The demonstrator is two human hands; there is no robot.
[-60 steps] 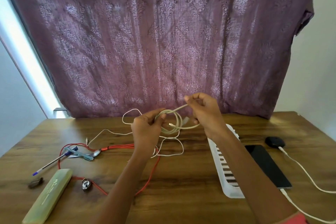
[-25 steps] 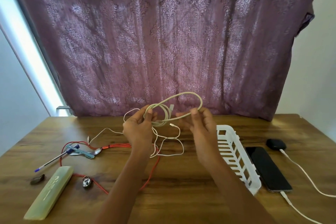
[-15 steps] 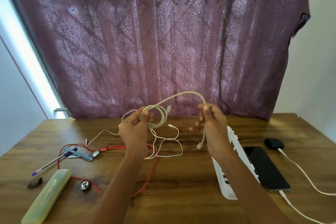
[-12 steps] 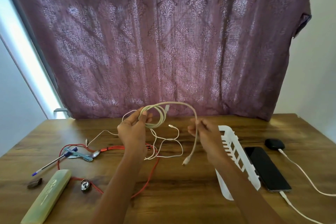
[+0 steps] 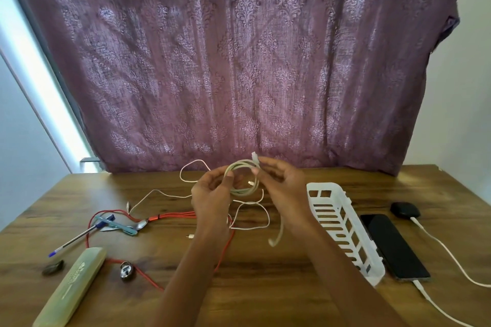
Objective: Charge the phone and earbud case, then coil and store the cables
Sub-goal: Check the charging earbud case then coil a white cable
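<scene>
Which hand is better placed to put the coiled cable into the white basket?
Probably the right hand: it pinches the coiled cable and is nearer the basket; the left hand is farther away.

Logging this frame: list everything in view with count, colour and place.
cream cable: 1, cream, coiled, held above the table
thin cable: 1, white, loose on table beneath hands
red cable: 1, red, table left
basket: 1, white, right of hands
phone: 1, black, right of basket
earbud case: 1, black, beyond phone
charging cables: 2, white, one at each device
pen: 1, blue-capped, left
spoon: 1, metal, beside pen
long case: 1, pale green, near left
padlock: 1, metal, beside long case
small dark object: 1, far left
curtain: 1, purple, behind table
table: 1, brown wood
left hand: 1, grips the coil
right hand: 1, pinches the coil
</scene>
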